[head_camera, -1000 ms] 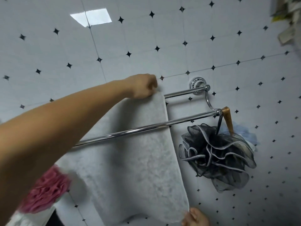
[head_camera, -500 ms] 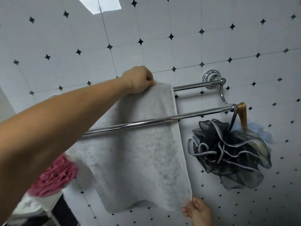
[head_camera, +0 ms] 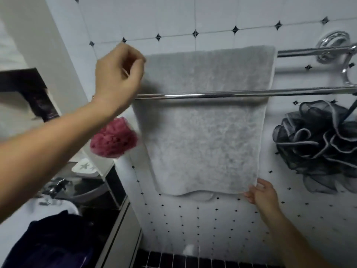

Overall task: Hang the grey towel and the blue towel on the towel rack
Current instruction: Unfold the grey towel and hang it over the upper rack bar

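Note:
The grey towel [head_camera: 204,132] hangs flat over the back rail [head_camera: 309,52] of the chrome double towel rack and passes behind the front rail [head_camera: 289,91]. My left hand [head_camera: 117,78] hovers at the towel's upper left corner, fingers curled, with no cloth visible between them. My right hand [head_camera: 262,194] pinches the towel's lower right corner from below. A dark blue cloth [head_camera: 54,242], possibly the blue towel, lies bunched at the lower left.
A black mesh bath pouf [head_camera: 318,144] hangs from the rack's right end. A pink pouf [head_camera: 114,138] hangs left of the towel. Below it are a white soap dish [head_camera: 85,168] and a sink with a faucet [head_camera: 58,186]. The wall is tiled.
My left hand slid from the towel's top right along the rail to its upper left corner and lifted off. The view swung left and down. My right hand kept the bottom corner.

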Available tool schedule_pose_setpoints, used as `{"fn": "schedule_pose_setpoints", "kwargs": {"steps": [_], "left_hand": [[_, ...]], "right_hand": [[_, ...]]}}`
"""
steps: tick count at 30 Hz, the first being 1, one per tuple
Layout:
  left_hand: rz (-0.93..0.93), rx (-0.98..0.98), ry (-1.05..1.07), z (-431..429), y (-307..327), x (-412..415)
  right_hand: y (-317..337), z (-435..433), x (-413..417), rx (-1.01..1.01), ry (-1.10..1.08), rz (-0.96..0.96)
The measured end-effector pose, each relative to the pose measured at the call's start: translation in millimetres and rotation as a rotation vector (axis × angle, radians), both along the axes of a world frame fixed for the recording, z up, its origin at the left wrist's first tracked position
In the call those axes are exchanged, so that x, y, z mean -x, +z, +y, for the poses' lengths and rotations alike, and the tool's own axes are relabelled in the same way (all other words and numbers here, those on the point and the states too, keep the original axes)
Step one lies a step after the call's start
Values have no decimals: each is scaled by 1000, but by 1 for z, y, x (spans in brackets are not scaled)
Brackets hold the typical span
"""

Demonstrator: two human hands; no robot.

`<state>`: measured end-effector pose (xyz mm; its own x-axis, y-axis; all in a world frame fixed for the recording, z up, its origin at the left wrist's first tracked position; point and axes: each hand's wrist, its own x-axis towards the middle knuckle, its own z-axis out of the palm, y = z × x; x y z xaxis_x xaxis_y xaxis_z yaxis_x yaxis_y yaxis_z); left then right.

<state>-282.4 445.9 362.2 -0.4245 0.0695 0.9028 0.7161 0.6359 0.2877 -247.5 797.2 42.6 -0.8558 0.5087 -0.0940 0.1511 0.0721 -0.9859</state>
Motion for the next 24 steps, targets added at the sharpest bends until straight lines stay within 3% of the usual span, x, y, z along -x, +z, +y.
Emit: {"fn": "schedule_pose_setpoints", "kwargs": {"steps": [2,3,5,7,8,10,12,16,24], "left_hand": [[-116,25,-79,-7,-78,-26],[-288,92,-53,-9,-125,-34],[-818,190,89,-9,-210,-38],[-1318,-9,158,-13,-264,-23],[-1407,-191,123,-16,-279,-12],[-1393,-475,7,-21,-294,12],[-1364,-594,-94,-25,-302,32],[-1343,-561,-132,-36,-322,49],[-1339,-455,11,-65,-349,43]], "right_hand": [[0,1,4,-9,31,-64],[0,2,6,-34,44,-93],[1,4,9,-74,61,-134],[3,3,11,-95,78,-165],[3,3,13,-113,92,-180],[6,3,16,-154,122,-208],[8,7,18,-169,143,-229],[2,10,22,-234,134,-255],[-34,-11,20,-316,207,-347]]}}
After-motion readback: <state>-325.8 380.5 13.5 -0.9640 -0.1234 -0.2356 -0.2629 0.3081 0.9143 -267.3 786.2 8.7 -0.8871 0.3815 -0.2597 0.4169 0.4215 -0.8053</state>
